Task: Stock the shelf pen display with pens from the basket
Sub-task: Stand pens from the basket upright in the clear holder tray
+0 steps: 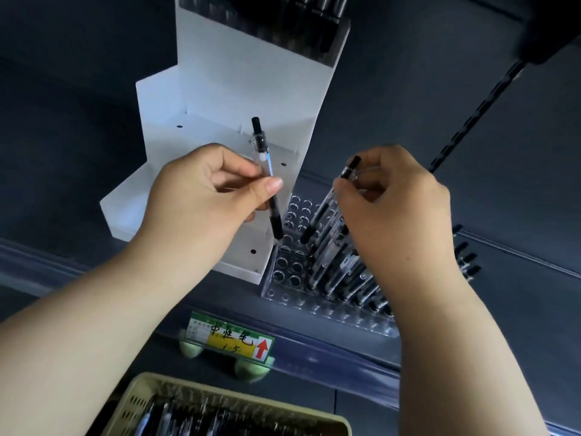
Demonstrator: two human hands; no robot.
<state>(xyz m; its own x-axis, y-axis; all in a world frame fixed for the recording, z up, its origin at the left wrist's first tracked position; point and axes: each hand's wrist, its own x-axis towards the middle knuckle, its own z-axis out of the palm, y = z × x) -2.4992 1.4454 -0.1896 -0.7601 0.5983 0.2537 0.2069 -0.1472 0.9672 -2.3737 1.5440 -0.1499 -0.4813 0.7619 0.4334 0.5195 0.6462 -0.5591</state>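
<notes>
Bare forearms and hands point(195, 199), short nails.

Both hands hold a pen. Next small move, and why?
Probably ease the pen in the right hand down into an empty hole: its tip hangs just above the open holes on the left side of the clear rack, while the rows to the right look full. The left hand holds a second pen at the rack's edge.
</notes>
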